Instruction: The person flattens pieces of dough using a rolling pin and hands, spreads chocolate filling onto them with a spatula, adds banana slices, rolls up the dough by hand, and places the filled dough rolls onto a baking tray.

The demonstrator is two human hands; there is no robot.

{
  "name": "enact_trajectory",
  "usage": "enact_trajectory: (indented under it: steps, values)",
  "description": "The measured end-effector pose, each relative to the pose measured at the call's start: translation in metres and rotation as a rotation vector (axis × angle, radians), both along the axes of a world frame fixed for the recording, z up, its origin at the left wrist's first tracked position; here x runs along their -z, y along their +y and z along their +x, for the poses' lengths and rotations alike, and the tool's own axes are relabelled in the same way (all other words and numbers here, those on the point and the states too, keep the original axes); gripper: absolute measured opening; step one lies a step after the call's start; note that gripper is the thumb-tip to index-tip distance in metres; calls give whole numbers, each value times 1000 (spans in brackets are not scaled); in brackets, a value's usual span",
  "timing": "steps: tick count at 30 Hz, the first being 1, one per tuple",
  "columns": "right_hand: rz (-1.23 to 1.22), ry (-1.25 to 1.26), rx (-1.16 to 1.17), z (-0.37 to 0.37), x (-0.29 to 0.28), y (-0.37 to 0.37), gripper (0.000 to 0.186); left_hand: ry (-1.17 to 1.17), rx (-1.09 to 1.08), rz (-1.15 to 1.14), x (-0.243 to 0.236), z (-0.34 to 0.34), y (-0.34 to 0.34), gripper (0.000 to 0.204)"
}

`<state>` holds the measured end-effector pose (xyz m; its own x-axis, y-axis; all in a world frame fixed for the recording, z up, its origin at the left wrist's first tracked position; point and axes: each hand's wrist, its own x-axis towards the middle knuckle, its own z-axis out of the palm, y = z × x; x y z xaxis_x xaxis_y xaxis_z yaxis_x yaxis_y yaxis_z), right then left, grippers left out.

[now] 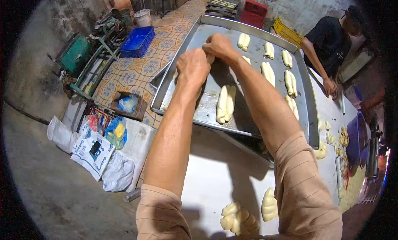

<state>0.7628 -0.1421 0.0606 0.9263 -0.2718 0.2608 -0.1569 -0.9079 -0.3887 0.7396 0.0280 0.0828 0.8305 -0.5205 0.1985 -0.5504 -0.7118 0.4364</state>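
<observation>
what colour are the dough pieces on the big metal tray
The dough pieces are pale cream, best seen in the head view.

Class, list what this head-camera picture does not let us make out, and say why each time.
Head view:
- What the left hand and right hand grip, if anything: their own backs hide it.
- The full shape of one dough roll: the right forearm covers part.
- The purple tub's contents: too dim.
- Details of the far trays' pale pieces: too small.
</observation>
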Motion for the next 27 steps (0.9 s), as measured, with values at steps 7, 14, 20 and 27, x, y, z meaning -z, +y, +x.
enact_trajectory:
  steps: [7, 14, 20, 27]
  values:
    - [86, -79, -216, -26, -8, 1, 42, 43, 50, 70, -8, -12, 9, 37]
    - [-98, -112, -284, -150, -69, 16, 43, -128, 191, 0, -31, -20, 82, 73]
    - [-66, 16, -161, -386, -114, 47, 24, 83, 286, -518, -53, -115, 190, 55]
    - [13, 272, -447, -591, -7, 129, 19, 359, 6, -344, -3, -257, 324, 50]
